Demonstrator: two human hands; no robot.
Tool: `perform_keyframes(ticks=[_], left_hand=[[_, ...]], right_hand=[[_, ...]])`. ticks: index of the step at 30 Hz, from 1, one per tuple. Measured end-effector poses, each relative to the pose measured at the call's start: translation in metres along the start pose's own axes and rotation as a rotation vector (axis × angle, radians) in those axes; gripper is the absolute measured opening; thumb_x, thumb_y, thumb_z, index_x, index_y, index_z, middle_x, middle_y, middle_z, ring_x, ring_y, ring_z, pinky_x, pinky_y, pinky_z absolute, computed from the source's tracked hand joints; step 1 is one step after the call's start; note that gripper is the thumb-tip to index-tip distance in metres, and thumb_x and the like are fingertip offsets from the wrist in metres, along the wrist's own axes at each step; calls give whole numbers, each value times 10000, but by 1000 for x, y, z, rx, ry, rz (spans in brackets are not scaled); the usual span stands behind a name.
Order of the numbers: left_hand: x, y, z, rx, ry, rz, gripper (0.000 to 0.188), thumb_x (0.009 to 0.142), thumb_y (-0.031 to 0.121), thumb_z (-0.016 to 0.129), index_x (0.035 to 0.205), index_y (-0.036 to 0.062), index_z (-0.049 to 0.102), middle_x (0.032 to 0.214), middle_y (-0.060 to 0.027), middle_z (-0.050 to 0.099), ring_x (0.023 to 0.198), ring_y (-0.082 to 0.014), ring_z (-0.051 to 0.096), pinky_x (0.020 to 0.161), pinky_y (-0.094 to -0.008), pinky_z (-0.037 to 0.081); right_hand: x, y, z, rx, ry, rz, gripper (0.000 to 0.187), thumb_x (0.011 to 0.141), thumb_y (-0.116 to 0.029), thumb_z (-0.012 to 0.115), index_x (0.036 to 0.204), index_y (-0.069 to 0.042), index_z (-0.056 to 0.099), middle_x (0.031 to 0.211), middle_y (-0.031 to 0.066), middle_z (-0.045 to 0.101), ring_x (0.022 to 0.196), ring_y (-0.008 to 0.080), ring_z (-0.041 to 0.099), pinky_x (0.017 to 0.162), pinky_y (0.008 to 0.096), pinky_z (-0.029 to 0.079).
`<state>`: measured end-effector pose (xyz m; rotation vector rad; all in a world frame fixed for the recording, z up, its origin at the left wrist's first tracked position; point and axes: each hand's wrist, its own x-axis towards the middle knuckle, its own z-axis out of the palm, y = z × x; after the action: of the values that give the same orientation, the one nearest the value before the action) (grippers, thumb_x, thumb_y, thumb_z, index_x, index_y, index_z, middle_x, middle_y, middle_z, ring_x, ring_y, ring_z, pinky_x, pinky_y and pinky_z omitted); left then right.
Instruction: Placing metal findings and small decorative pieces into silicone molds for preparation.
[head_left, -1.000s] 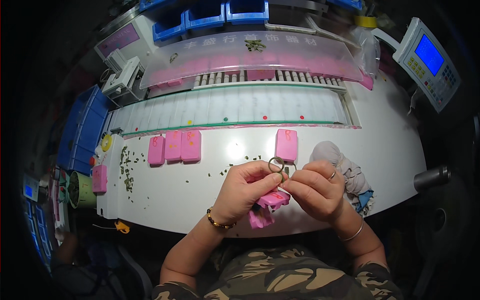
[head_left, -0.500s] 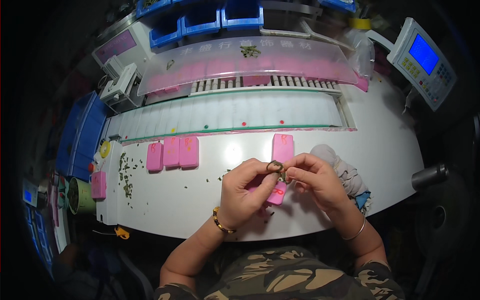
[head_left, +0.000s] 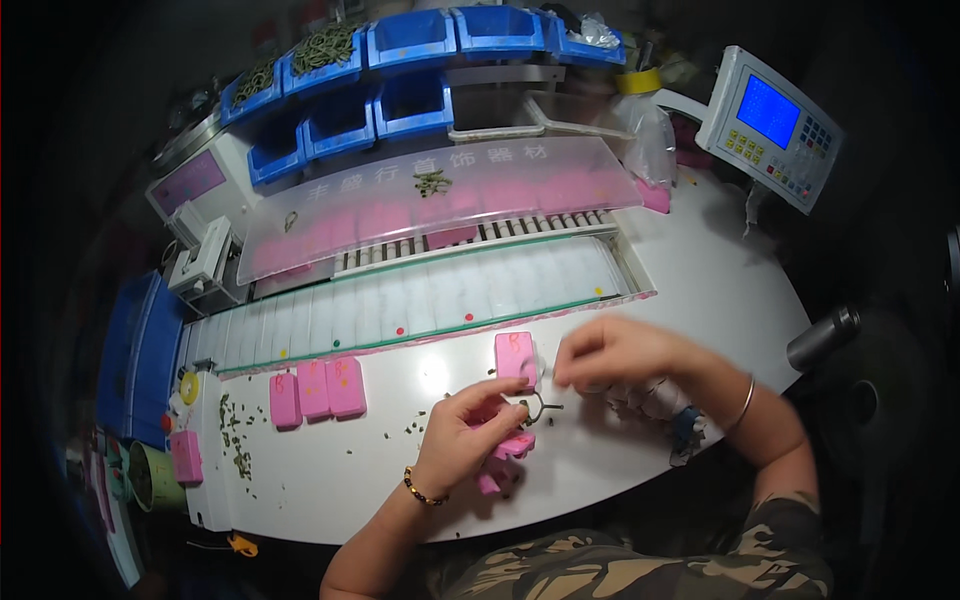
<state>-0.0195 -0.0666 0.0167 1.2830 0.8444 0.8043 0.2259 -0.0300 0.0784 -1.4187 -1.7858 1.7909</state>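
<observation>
My left hand (head_left: 468, 432) rests on the white table (head_left: 360, 470) and pinches a small metal ring (head_left: 530, 408) with a wire end sticking out to the right. Under its fingers lie small pink pieces (head_left: 505, 462). My right hand (head_left: 610, 352) is lifted just right of the ring, fingers curled in a pinch; I cannot tell if anything is between them. A pink pad (head_left: 515, 357) lies flat between the two hands, just behind the ring.
Three pink pads (head_left: 318, 391) lie side by side at left, with green crumbs (head_left: 236, 440) scattered near them. A white conveyor (head_left: 420, 305) runs behind, under a clear cover (head_left: 440, 205). Blue bins (head_left: 400, 60) sit at the back, a control panel (head_left: 775, 125) at right.
My right hand has let go of the ring and pulled away to the right and up. My left hand still holds the ring, now lower over the table.
</observation>
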Motion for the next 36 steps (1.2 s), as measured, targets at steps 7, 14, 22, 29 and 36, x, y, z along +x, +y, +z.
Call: perform_keyframes(ticks=[7, 14, 22, 29, 36], left_hand=[[5, -7, -4, -137, -9, 12, 204, 938, 113, 632, 1083, -19, 690, 860, -42, 683, 751, -79, 619, 684, -217, 516], [1, -6, -2, -176, 24, -42, 191, 940, 114, 628, 1042, -33, 695, 851, -45, 672, 741, -89, 601, 677, -226, 489], [1, -6, 0, -195, 27, -49, 213, 954, 133, 597, 1011, -50, 690, 786, -59, 653, 706, -96, 594, 651, -221, 479], [3, -10, -1, -223, 63, -54, 214, 960, 134, 589, 1008, -53, 682, 761, -56, 638, 677, -94, 584, 626, -229, 477], [2, -8, -2, -223, 109, -57, 219, 965, 136, 581, 996, -60, 674, 753, -58, 630, 676, -101, 587, 623, -233, 482]], right_hand=[[27, -49, -181, 131, 1045, -261, 302, 844, -288, 713, 1081, -101, 697, 930, 4, 702, 777, 90, 621, 576, 211, 390], [-9, 38, -238, -359, 1438, -376, 424, 761, -231, 781, 1125, -48, 665, 1179, 133, 646, 934, 260, 637, 868, 355, 492], [-138, 75, -284, -1134, 1849, -98, 268, 733, -130, 766, 948, -93, 609, 1445, 149, 434, 1315, 344, 413, 1099, 463, 295], [-140, 78, -271, -1289, 1741, 145, 220, 727, -55, 719, 906, -78, 592, 1480, 122, 396, 1312, 379, 401, 1068, 469, 370], [-138, 79, -280, -1033, 1821, -144, 182, 730, 28, 652, 890, -50, 615, 1490, 100, 387, 1175, 276, 524, 984, 371, 456]])
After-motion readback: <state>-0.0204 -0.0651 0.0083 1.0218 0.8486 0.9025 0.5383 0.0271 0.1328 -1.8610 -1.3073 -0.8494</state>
